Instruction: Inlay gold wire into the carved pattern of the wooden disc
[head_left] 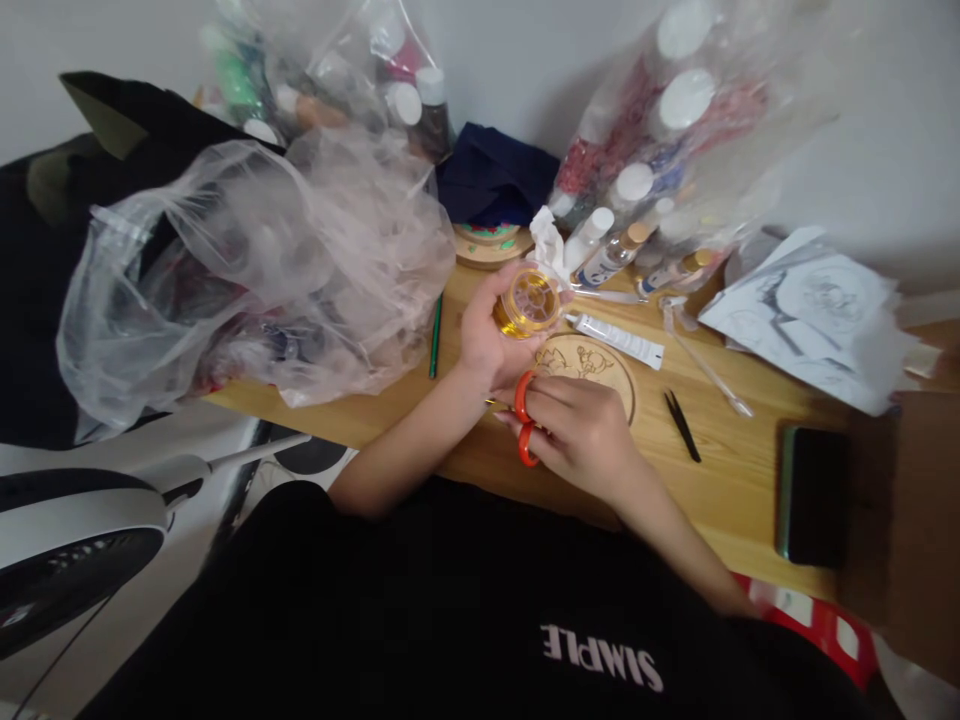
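Note:
My left hand [484, 340] is closed round a clear spool of gold wire [529, 300], its flat face turned up. Just below and to the right, my right hand [581, 425] grips orange-handled scissors [525, 397], fingers at the two loops. The scissors' blades are mostly hidden by my fingers and point toward my left wrist. Partly covered by both hands, a round wooden board [611, 372] with dark line drawings lies on the table.
On the wooden table [720, 480] lie a white tube [619, 340], black tweezers [682, 426], a dark phone [811, 495] and a green pencil [436, 337]. Small bottles [609, 255] and drawing papers [810, 310] stand behind. A big plastic bag [262, 260] fills the left side.

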